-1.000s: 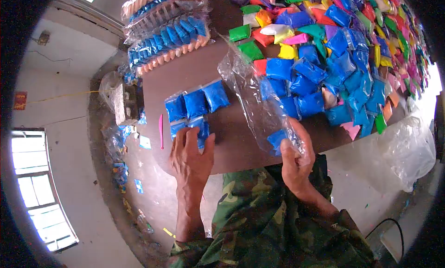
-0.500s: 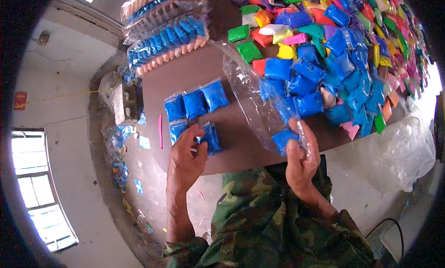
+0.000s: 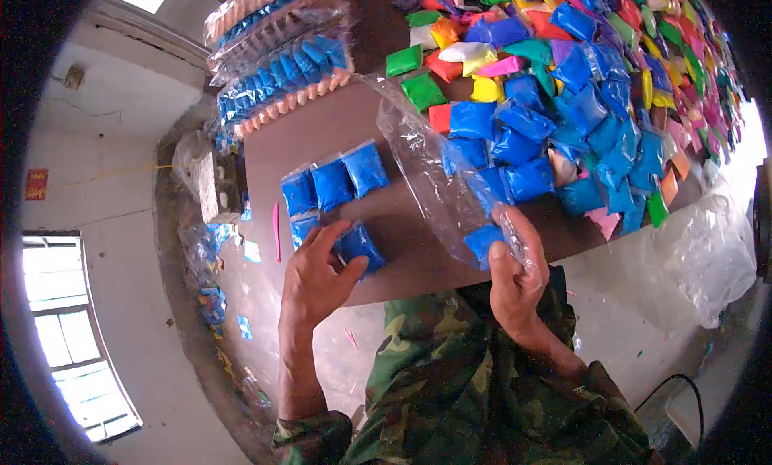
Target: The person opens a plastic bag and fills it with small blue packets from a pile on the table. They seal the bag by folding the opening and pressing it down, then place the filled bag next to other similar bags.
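My left hand has its thumb and fingers around the left side of a small blue packet at the table's front edge. Behind it three blue packets lie in a row, and another blue packet is partly covered by my fingers. Over on the right, my right hand grips the open end of a long clear plastic bag. A blue packet shows at my right fingers, apparently within the bag's film. My right fingertips are partly behind the plastic.
A large heap of coloured packets covers the table's right side. Filled clear bags of blue and peach packets lie at the back left. A pink strip rests near the brown table's left edge. A big clear bag hangs at right.
My left thumb and fingers have spread from a near pinch to around the front blue packet, which has shifted slightly and tilted. My right hand still holds the bag. The whole view has shifted a little.
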